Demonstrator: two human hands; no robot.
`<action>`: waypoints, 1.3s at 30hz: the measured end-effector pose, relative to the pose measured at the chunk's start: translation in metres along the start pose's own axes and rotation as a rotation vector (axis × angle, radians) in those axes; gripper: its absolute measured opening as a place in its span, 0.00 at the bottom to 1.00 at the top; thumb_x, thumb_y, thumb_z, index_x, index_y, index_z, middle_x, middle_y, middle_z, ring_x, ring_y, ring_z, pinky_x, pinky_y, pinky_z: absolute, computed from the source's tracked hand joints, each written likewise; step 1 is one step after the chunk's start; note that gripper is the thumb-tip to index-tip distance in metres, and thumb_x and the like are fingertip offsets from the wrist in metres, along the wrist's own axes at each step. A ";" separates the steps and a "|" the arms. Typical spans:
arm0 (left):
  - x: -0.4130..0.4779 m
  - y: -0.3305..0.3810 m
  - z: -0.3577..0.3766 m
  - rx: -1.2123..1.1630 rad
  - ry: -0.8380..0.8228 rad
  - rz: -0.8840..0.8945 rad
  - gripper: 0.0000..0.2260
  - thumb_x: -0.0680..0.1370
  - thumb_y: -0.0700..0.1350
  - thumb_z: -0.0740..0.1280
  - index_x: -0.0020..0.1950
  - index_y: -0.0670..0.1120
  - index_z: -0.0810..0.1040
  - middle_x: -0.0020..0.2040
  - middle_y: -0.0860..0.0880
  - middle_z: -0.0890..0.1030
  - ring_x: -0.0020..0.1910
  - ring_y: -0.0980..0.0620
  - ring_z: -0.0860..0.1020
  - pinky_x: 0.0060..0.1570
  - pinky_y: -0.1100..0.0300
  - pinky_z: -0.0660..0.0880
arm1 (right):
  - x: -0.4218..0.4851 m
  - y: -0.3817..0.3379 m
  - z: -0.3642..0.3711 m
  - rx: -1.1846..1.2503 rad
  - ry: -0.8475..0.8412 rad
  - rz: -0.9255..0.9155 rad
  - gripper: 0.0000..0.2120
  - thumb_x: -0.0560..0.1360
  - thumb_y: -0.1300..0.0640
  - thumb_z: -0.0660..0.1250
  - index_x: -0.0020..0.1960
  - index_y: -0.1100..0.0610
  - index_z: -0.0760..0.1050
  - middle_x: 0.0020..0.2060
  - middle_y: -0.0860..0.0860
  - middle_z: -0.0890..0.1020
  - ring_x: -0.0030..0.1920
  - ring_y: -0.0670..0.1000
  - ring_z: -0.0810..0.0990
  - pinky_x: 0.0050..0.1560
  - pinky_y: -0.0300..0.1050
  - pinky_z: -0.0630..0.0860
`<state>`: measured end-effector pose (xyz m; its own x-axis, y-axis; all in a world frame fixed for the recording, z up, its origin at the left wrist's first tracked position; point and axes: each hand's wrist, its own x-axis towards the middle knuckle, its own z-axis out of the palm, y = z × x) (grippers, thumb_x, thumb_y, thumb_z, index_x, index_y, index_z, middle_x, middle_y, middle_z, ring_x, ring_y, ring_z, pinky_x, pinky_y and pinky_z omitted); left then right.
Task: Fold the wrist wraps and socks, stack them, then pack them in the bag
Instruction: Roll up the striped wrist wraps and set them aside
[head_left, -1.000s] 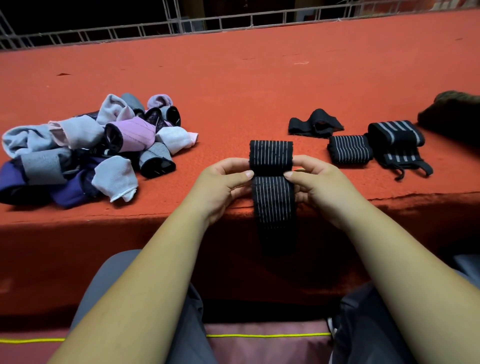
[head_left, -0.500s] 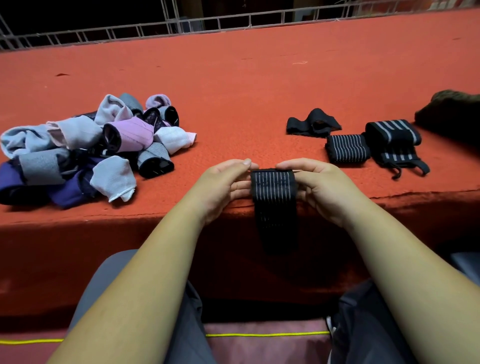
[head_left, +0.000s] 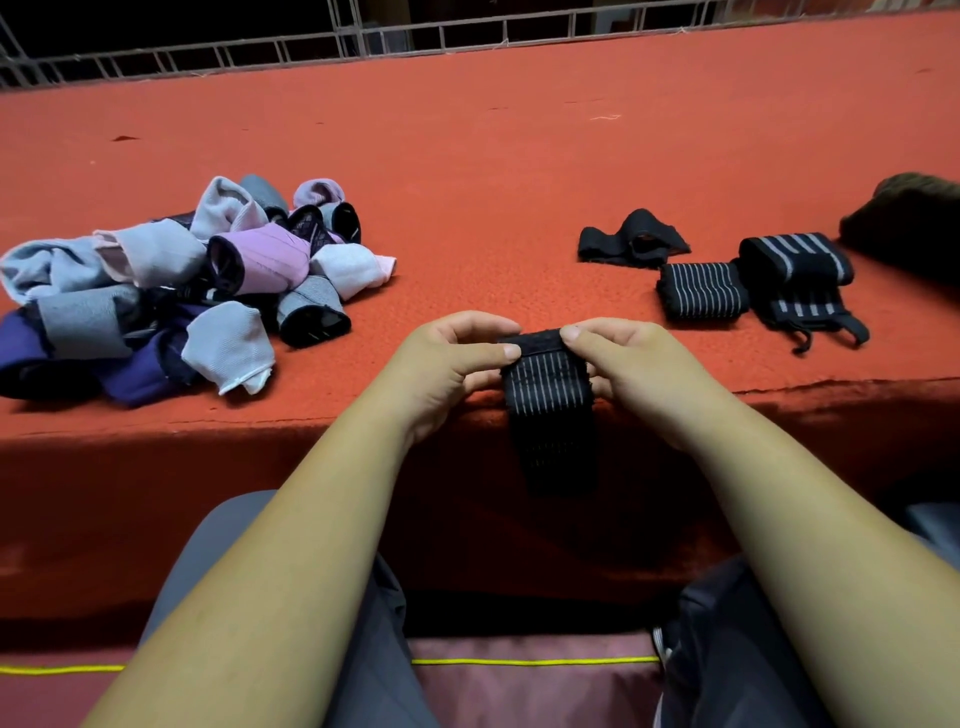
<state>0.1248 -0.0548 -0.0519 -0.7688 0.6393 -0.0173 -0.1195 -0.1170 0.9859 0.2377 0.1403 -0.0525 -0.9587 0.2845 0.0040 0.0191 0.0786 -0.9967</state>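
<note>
A black wrist wrap with thin white stripes (head_left: 548, 400) hangs over the front edge of the red table, its top rolled over. My left hand (head_left: 452, 364) pinches the rolled top from the left and my right hand (head_left: 628, 364) pinches it from the right. A pile of socks (head_left: 171, 286) in purple, grey, pink and black lies at the left. At the right lie a folded striped wrap (head_left: 701, 291), a bigger striped wrap with loose straps (head_left: 800, 280) and a plain black wrap (head_left: 631, 240).
The red felt table (head_left: 493, 171) ends in a metal rail at the back. A dark brownish bundle (head_left: 909, 223) sits at the far right edge. Below my knees lies maroon fabric with a yellow cord (head_left: 530, 662).
The upper flap of the wrap, which stood flat on the table, has been rolled down toward me; both hands followed it to the table edge.
</note>
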 end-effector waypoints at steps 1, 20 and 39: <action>0.000 0.000 0.000 -0.004 0.007 0.002 0.10 0.77 0.31 0.73 0.55 0.42 0.84 0.52 0.43 0.85 0.53 0.48 0.84 0.60 0.52 0.81 | 0.000 0.000 0.000 -0.010 0.000 -0.011 0.10 0.85 0.52 0.68 0.56 0.57 0.86 0.50 0.55 0.89 0.50 0.52 0.87 0.59 0.52 0.83; -0.002 0.000 0.007 0.056 -0.020 0.012 0.12 0.80 0.37 0.73 0.63 0.37 0.81 0.55 0.41 0.86 0.52 0.46 0.86 0.51 0.55 0.82 | 0.005 0.007 -0.006 -0.016 0.100 -0.087 0.05 0.82 0.57 0.71 0.51 0.58 0.84 0.38 0.55 0.82 0.38 0.56 0.75 0.39 0.50 0.73; -0.002 -0.007 0.008 0.195 -0.029 0.070 0.13 0.82 0.36 0.70 0.67 0.39 0.81 0.58 0.40 0.87 0.61 0.40 0.85 0.63 0.46 0.80 | 0.004 0.005 -0.002 -0.026 0.059 -0.060 0.09 0.83 0.55 0.71 0.55 0.60 0.85 0.43 0.58 0.85 0.41 0.55 0.78 0.45 0.52 0.75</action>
<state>0.1318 -0.0491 -0.0579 -0.7524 0.6564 0.0546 0.0596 -0.0146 0.9981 0.2340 0.1435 -0.0568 -0.9399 0.3345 0.0690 -0.0294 0.1221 -0.9921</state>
